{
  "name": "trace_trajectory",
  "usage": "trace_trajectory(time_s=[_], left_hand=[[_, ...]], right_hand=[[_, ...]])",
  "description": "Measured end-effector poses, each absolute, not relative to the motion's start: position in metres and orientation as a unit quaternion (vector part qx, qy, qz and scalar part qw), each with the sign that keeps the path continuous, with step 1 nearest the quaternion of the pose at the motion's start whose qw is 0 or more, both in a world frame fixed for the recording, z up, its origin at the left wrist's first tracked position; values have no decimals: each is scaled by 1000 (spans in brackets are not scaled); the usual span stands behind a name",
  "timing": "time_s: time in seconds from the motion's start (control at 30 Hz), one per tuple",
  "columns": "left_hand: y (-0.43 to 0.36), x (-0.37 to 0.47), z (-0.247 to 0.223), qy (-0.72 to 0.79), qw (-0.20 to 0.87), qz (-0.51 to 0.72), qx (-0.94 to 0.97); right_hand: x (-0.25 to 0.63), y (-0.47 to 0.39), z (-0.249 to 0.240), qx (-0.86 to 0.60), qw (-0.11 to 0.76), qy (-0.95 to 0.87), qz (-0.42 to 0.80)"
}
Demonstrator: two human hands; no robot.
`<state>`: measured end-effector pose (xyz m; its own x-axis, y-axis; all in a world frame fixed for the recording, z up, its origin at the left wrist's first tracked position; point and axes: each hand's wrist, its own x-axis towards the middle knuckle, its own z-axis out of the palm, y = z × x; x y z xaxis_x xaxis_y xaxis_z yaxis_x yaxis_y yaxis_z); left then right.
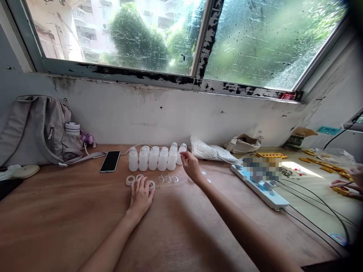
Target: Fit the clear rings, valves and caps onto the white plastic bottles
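Several frosted white bottles (153,158) stand in a row near the back of the wooden table (70,211). My left hand (141,192) rests with its fingers apart over white rings (130,180), one showing at its left and another under its right fingers. My right hand (190,165) is closed at the rightmost bottle (183,148), its fingertips pinched in front of it; what they hold, if anything, is too small to tell. Between my hands lie clear nipple-like pieces (168,178). Small white discs (208,181) are right of my right wrist.
A phone (110,161) and grey backpack (36,130) are at the left. Behind my right hand lies a white padded packet (212,149). A power strip (261,189) with cables is at the right, and another person's hands (350,185) hold yellow pieces at the far right.
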<state>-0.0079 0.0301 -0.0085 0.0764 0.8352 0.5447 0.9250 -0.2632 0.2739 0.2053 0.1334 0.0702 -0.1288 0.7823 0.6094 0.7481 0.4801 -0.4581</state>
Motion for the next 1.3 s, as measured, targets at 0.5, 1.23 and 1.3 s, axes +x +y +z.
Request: trace_trajectory(time_s=[0.5, 1.23, 1.3], left_hand=[[12, 4, 7, -500, -178, -426, -732], [2, 17, 13, -459, -261, -518, -673], [2, 17, 14, -456, -256, -513, -681]], right_hand=[[212, 91, -15, -539, 368, -749, 115], [173, 25, 6, -377, 455, -800, 105], [173, 24, 7, -354, 446, -814, 112]])
